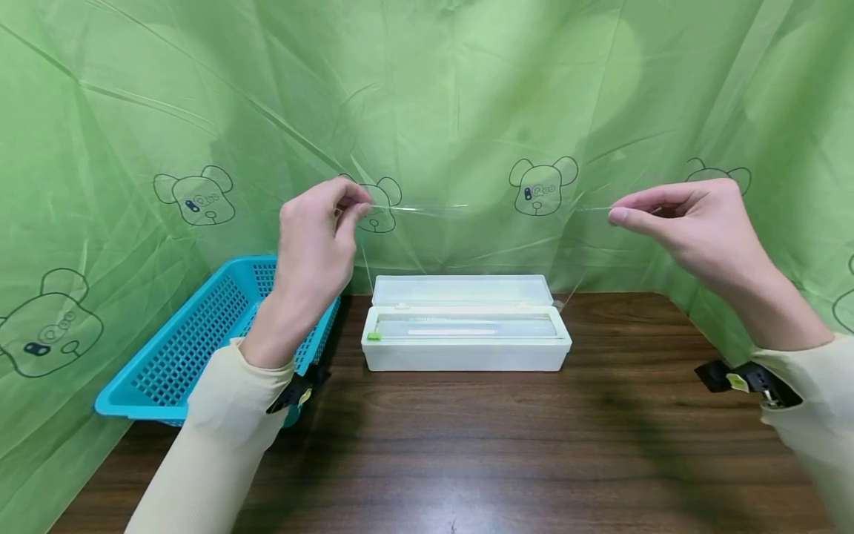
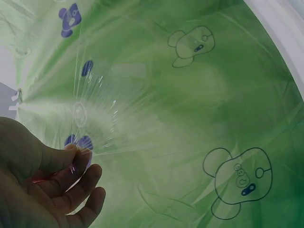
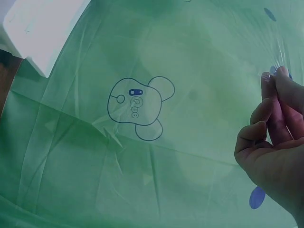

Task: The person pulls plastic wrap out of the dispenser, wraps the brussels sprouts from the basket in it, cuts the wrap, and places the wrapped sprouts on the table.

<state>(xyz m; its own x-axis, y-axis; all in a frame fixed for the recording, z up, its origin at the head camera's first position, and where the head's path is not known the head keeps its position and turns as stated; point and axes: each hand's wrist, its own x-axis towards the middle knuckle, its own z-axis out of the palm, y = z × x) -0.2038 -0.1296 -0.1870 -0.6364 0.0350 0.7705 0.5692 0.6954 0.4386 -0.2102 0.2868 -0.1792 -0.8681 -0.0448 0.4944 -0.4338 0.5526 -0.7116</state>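
A sheet of clear cling film (image 1: 420, 209) is held up between both hands above the table. Its left corner is pinched between thumb and fingertips of my left hand (image 1: 310, 245). My right hand (image 1: 710, 230) pinches the opposite corner. In the left wrist view, creases in the film (image 2: 114, 109) fan out from the left hand's (image 2: 57, 185) fingertips; similar creases meet the right hand (image 3: 278, 137) in its wrist view. Below the film stands a white cling film dispenser box (image 1: 467, 357), lid (image 1: 460, 289) raised, with a green slider (image 1: 373, 337) at its left end.
A blue perforated plastic basket (image 1: 143, 409) stands left of the box, partly behind my left forearm. Green sheeting (image 1: 454, 89) printed with bear faces hangs behind and at both sides of the brown wooden table (image 1: 467, 445).
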